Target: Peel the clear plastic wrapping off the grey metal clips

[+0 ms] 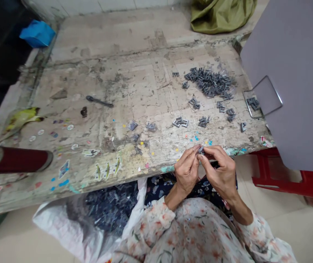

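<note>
Just over the table's front edge, my left hand (186,170) and my right hand (219,168) meet fingertip to fingertip. Pinched between them is a small dark grey plastic part (201,150); its finer shape is covered by the fingers. Past the hands, a heap of similar grey plastic parts (210,81) lies toward the back right of the table. Smaller clusters (180,122) of these parts sit in a loose row nearer to me, and a single part (243,126) lies at the right.
A worn wooden table (145,87) carries a screwdriver-like tool (99,101), stickers and a yellow peel (22,118). At left stands a dark red flask (22,159). Below is a white sack (63,223) of plastic bits. A grey panel (290,84) and red stool (290,182) flank the right.
</note>
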Demonstrator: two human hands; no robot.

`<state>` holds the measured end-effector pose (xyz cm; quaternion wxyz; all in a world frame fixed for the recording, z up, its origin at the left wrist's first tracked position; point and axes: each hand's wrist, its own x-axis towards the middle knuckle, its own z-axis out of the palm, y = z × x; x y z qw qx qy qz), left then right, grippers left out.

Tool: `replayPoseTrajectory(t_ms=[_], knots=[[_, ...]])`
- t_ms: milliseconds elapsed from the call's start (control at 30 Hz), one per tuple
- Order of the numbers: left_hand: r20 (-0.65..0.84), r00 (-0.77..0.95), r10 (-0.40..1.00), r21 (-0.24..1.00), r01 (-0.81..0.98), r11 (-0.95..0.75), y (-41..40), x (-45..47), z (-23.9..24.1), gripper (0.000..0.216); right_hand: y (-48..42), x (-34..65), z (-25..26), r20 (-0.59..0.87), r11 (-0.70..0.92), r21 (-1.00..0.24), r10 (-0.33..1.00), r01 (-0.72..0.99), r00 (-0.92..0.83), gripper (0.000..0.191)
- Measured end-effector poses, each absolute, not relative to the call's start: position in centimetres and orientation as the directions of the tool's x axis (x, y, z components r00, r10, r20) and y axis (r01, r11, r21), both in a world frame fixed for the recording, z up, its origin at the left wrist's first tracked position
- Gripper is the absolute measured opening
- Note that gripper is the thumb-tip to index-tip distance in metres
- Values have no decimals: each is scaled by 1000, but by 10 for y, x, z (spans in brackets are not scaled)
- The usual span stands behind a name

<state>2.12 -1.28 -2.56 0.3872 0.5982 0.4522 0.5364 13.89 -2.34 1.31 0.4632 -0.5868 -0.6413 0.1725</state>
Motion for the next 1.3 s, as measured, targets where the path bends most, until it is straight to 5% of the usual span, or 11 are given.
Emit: replayPoseTrajectory(t_ms=[200,300,400,533,800,1300], knots=[[-148,275,950,969,-152,195,25,-2,-21,23,-4,182,-12,446,625,-374,769,685,-458,38],[-102,307,946,995,24,100,38,-1,-28,19,7,196,-29,418,669,-313,735,674,-535,39],[139,269,953,940,267,-212,35,7,-40,20,10,198,-45,431,620,-381,775,686,-462,38],[317,257,913,801,444,-402,21,14,-54,24,0,185,-60,511,473,-519,839,713,-185,31],[360,334,871,697,525,-489,19,13,-59,22,-6,171,-63,489,379,-642,872,666,-25,17],[439,481,759,428,630,-648,17,15,-61,21,-10,159,-43,348,293,-579,933,761,-94,19]])
